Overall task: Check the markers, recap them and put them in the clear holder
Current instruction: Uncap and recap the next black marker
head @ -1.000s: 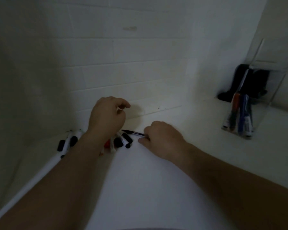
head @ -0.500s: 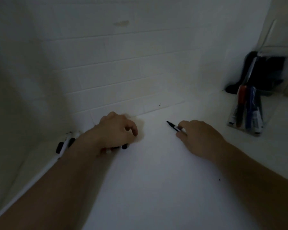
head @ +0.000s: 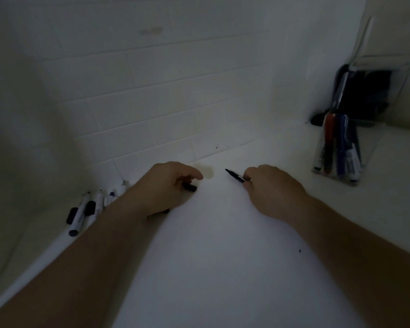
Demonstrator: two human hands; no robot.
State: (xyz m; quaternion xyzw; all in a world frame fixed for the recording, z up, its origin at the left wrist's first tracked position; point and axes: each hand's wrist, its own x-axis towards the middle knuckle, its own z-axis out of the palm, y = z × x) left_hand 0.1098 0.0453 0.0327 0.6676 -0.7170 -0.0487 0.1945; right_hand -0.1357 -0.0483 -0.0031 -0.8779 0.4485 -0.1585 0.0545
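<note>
My right hand (head: 273,190) pinches an uncapped black marker (head: 234,175), its tip pointing up and left just above the white surface. My left hand (head: 168,188) is curled over a black cap (head: 189,187) that pokes out under its fingers. Several loose markers and caps (head: 85,209) lie in a row at the left, by the wall; my left forearm hides part of the row. The clear holder (head: 339,147) stands at the right with red, blue and white-bodied markers upright in it.
A white tiled wall (head: 175,102) rises just behind my hands. A dark object (head: 367,91) sits behind the holder in the right corner. The white surface (head: 211,256) stretches toward me between my forearms.
My right hand lifted the uncapped black marker off the pile and carried it right. My left hand dropped onto the pile and closed over a black cap. The view shifted.
</note>
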